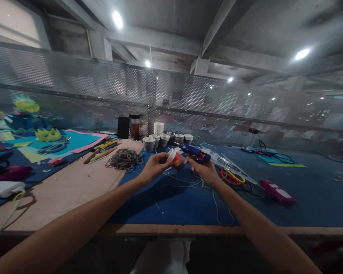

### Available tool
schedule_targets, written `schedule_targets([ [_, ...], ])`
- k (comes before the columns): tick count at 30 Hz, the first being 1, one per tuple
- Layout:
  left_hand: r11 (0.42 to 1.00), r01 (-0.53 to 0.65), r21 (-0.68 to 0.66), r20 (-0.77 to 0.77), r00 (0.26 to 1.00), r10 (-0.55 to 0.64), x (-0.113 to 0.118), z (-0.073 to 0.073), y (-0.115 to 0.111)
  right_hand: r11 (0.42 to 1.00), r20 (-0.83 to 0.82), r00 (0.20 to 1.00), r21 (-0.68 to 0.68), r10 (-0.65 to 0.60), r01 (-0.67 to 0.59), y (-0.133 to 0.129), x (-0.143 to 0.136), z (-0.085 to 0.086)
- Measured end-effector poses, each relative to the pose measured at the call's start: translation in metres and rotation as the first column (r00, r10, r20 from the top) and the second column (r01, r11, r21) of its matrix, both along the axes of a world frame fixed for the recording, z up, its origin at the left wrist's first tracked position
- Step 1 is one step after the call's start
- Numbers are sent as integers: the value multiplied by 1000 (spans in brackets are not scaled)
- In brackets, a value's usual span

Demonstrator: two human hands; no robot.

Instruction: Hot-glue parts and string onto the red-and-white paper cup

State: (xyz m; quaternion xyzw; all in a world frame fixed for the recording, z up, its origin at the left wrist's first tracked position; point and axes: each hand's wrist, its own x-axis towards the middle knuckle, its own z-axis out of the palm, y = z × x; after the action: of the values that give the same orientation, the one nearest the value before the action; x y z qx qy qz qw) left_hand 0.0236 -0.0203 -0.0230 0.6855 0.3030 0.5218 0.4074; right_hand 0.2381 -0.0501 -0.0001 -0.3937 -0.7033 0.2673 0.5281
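Note:
My left hand [157,166] pinches a small paper cup [175,157], white at the rim and red on its side, tilted over the blue work surface. Grey cord seems to cover its lower part, though blur hides the detail. Just to the right, my right hand [202,167] grips a blue glue gun [194,151], its nozzle pointing left above the cup. The right fingertips come close to the cup; whether they touch it I cannot tell. Grey cord [198,183] trails loosely below both hands.
Several grey cord-wrapped cups [149,144] line the back near a lidded jar [135,127] and a black phone [123,127]. A heap of grey cord [125,159] lies left, beside pens and tools [101,150]. Scissors [54,146] rest on coloured sheets. A purple box [277,191] sits right.

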Motion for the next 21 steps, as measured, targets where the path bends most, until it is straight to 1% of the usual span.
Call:
schedule_targets([
  [2, 1000, 14, -1, -24, 1000, -14, 0, 0, 0, 999, -8, 1000, 34, -7, 7, 2, 1, -2],
  [5, 998, 63, -27, -38, 997, -64, 1, 1, -3, 996, 0, 999, 74, -44, 44, 5, 3, -5],
  [10, 991, 126, -49, -46, 991, -128, 1, 1, -6, 990, 17, 994, 94, -108, 106, 9, 7, -8],
  [16, 991, 121, -49, -68, 990, -124, 0, -2, -2, 975, 49, 981, 132, -187, 179, 16, 10, -13],
  [21, 992, 122, -38, -67, 990, -125, -2, -2, -3, 966, 78, 974, 170, -212, 196, 14, 10, -10],
])
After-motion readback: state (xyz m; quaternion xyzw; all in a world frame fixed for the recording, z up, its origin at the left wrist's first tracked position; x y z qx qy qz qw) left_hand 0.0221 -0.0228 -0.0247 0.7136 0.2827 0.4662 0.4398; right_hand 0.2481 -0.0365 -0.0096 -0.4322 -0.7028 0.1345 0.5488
